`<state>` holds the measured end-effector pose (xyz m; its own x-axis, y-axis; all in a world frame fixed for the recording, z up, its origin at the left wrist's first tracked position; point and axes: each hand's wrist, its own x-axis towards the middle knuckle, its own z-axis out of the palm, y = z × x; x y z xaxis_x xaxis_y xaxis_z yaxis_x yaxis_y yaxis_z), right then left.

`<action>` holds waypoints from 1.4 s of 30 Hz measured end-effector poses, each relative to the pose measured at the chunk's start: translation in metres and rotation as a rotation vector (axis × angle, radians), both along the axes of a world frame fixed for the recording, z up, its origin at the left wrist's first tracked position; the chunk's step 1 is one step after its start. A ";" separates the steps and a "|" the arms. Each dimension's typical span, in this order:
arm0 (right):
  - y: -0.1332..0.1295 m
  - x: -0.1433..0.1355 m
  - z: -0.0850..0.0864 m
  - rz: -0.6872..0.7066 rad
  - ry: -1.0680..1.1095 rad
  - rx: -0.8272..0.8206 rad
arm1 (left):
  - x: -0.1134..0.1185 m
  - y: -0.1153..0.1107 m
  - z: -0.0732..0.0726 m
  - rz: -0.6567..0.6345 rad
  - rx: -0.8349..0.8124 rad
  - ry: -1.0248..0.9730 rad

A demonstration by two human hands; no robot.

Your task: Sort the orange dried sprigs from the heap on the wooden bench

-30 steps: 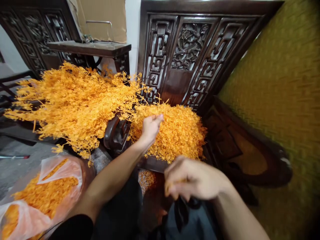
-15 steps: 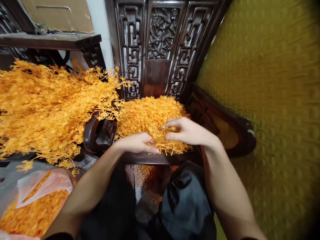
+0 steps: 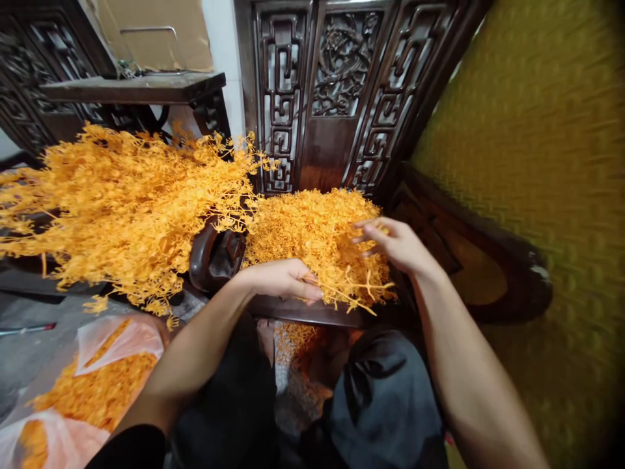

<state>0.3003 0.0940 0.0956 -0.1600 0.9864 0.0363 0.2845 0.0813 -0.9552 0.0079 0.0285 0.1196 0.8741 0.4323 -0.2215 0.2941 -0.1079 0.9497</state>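
A heap of small orange plastic sprig pieces (image 3: 312, 228) lies on the seat of a dark carved wooden chair (image 3: 336, 98). My left hand (image 3: 280, 279) rests at the heap's near edge, fingers closed on a branched orange sprig (image 3: 354, 290) that sticks out to the right. My right hand (image 3: 395, 244) hovers over the right side of the heap with its fingers spread and nothing in them. A big bundle of long orange branches (image 3: 122, 202) lies across the chair arm (image 3: 215, 254) to the left.
A clear plastic bag with orange pieces (image 3: 92, 384) sits on the floor at the lower left. A dark side table (image 3: 137, 88) and cardboard stand behind the branches. A yellow textured wall (image 3: 537, 163) closes the right side. My dark-clothed knees (image 3: 381, 404) are below the seat.
My left hand came down from the heap's top to its near edge and took a sprig. My right hand rose onto the heap, then opened and shifted right.
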 end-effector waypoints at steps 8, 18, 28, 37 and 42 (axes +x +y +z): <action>-0.043 -0.052 0.012 0.531 0.166 -0.388 | 0.005 0.010 -0.007 -0.056 0.134 0.072; -0.022 -0.051 0.007 -0.104 0.200 -0.076 | 0.002 0.001 0.007 0.016 0.211 0.066; -0.051 -0.052 0.006 0.668 0.022 -0.419 | 0.003 0.006 -0.004 -0.017 0.238 0.150; -0.007 -0.019 -0.008 -0.391 0.318 0.040 | 0.002 -0.007 0.007 -0.043 0.250 0.151; -0.024 -0.002 0.001 -0.079 0.196 0.006 | 0.007 0.001 -0.014 -0.078 0.336 0.426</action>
